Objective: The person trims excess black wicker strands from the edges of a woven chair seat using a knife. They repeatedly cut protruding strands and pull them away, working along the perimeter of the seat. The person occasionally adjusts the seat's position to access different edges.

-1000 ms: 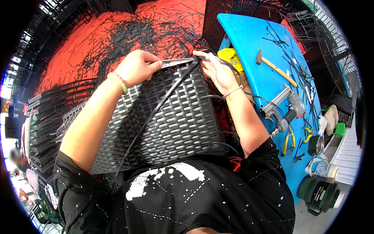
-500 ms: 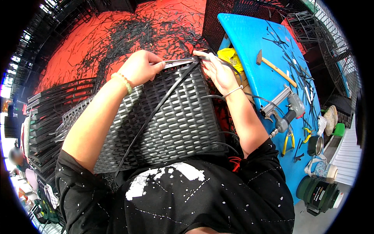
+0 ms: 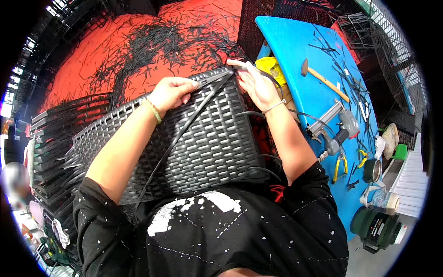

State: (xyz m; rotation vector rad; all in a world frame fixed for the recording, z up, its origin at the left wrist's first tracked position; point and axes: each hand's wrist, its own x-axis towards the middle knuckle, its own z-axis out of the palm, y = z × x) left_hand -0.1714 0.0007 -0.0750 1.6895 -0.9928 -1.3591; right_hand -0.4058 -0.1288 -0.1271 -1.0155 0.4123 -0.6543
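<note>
A dark grey woven plastic-rattan panel lies tilted in front of my body, its far right corner raised. My left hand is closed, pinching a flat plastic rattan strip between thumb and fingers. That strip runs taut along the panel's far edge to the corner. There my right hand grips the strip with its fingertips, the other fingers fairly straight beside the weave. Another long strip slants down across the panel from the same corner. Loose strip ends curve out from the panel's right side.
On the right, a blue table bears a hammer, a grey nail gun, yellow-handled pliers and strip scraps. A dark green jug stands near it. Black offcuts litter the red floor. Black frames are stacked at left.
My left hand has come nearer and slightly right, drawing the strip from above the panel's far edge down over its face. My right hand stays at the corner.
</note>
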